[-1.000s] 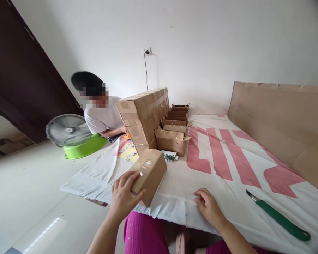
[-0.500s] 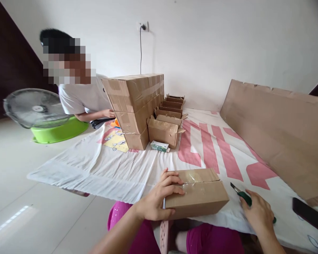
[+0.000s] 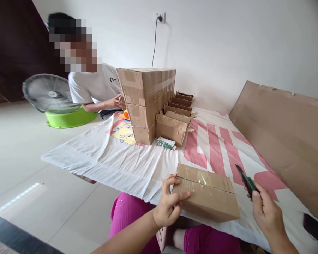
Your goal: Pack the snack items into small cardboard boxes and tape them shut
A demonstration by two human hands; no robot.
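A taped cardboard box (image 3: 211, 197) lies near the front edge of the cloth-covered table. My left hand (image 3: 171, 203) grips its left end, a fingertip resting on the top and the other fingers bent at the side. To the right of the box, my right hand (image 3: 267, 208) is closed around a box cutter (image 3: 247, 181) with a green and black handle. Its blade is out and points up and to the left, apart from the box. Clear tape shows over the seam on the box's top.
Stacked closed cartons (image 3: 144, 116) stand beyond, beside a row of open cartons (image 3: 172, 128). A small green-and-white box (image 3: 166, 143) lies before them. Cardboard sheet (image 3: 280, 141) leans at right, phone (image 3: 315, 231) near it. Behind the stack, a person (image 3: 95, 88) sits beside a fan (image 3: 53, 95).
My right hand has lifted the box cutter off the cloth and turned its blade upward. My left hand has shifted its grip on the box's left end. The view has swung slightly left.
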